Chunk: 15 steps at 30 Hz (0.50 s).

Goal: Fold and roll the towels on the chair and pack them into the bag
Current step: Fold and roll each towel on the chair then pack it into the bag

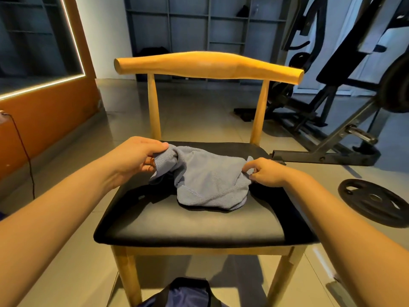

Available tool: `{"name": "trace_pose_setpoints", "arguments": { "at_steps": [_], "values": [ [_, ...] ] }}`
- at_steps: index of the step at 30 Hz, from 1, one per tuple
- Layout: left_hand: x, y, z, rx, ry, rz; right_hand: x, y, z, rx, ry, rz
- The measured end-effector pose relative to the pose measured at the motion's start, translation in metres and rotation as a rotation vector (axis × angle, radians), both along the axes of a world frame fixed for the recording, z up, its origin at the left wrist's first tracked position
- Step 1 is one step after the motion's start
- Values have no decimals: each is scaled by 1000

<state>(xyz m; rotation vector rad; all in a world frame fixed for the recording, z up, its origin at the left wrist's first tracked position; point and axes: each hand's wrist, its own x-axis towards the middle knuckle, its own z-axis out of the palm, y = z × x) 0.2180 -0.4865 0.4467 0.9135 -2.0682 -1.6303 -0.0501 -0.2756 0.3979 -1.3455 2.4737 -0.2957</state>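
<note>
Towel point(208, 180) on the chair point(199, 227) seat, middle, nearer the backrest than the front edge. My left hand point(135, 156) grips the towel's left end over the seat's back-left corner. My right hand point(265, 171) pinches its right end near the seat's right edge. Bag point(190, 293) on the floor at the chair's front, nearest me. Weight plate point(374, 201) flat on the floor right of the chair. Weight bench point(332, 120) right of and behind the chair. Shelving point(199, 29) well behind the chair. Cable point(24, 151) hangs left of the chair.
</note>
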Motion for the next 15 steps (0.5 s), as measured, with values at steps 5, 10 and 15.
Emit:
{"name": "trace_pose_setpoints", "arguments": {
  "at_steps": [5,10,15],
  "values": [
    [1,-1,-2,-82,-77,9,-6,-4,-5,21,120,4],
    [3,1,-3,-140,-98,4,-4,4,11,-26,73,-37],
    [-1,5,1,-186,33,91,7,31,69,-547,-259,-144]
  ]
}}
